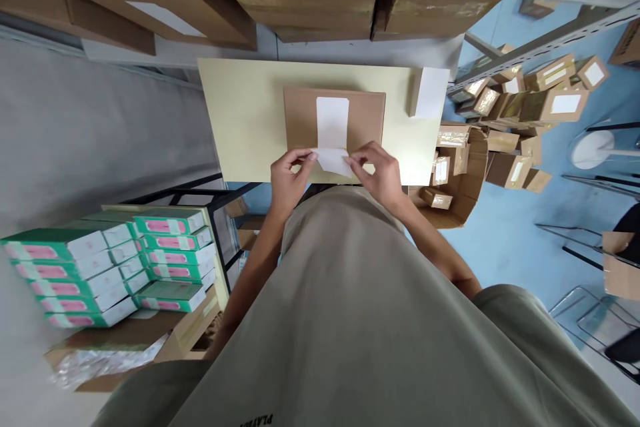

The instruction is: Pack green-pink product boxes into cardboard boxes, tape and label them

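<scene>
A flat brown cardboard box (301, 117) lies on the pale yellow tabletop (245, 120) in front of me. Down its middle runs a white paper label (333, 121), which reaches the box's near edge. There its near end is lifted and bent over toward me. My left hand (291, 177) pinches the left corner of that end between thumb and fingers. At the right corner, my right hand (377, 170) pinches the paper in the same way. Whether the underside of the label sticks to the box cannot be seen.
A white box (430, 93) stands at the table's right end. Behind, a shelf holds large cartons (310, 3). Green-and-white boxes (170, 240) are stacked at lower left. Right of the table are an open carton (470, 180) with small parcels and a parcel pile (540, 103) on the blue floor.
</scene>
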The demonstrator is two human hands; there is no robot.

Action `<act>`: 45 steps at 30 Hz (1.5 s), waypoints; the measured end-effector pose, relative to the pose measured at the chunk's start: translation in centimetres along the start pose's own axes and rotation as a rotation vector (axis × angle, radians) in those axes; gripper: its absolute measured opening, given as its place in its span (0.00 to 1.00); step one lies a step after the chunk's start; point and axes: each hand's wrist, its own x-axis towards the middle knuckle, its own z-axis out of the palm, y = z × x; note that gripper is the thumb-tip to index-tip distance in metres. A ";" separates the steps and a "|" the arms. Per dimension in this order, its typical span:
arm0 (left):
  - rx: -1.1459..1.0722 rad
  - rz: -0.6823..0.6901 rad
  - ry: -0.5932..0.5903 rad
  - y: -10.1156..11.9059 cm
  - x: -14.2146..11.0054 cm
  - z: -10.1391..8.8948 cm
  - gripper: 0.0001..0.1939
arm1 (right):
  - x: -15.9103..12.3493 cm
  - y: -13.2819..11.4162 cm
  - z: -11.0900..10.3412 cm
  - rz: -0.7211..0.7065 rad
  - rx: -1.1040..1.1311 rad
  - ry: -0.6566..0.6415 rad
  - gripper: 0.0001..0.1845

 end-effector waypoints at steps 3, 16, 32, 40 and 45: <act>0.079 0.036 -0.053 -0.4 3.0 0.0 0.19 | 3.8 1.6 0.3 0.153 0.065 -0.001 0.19; 0.163 0.018 -0.169 -4.6 12.5 2.4 0.05 | 11.2 7.4 2.5 0.331 0.051 -0.109 0.13; 0.153 -0.004 -0.172 -4.6 11.9 2.4 0.05 | 11.0 8.2 3.5 0.362 -0.041 -0.064 0.12; 0.183 0.000 -0.175 -4.6 11.8 2.4 0.05 | 11.0 8.1 4.1 0.382 -0.101 -0.049 0.12; 0.217 0.017 -0.174 -4.6 11.8 2.5 0.07 | 10.9 7.9 4.5 0.380 -0.133 -0.042 0.12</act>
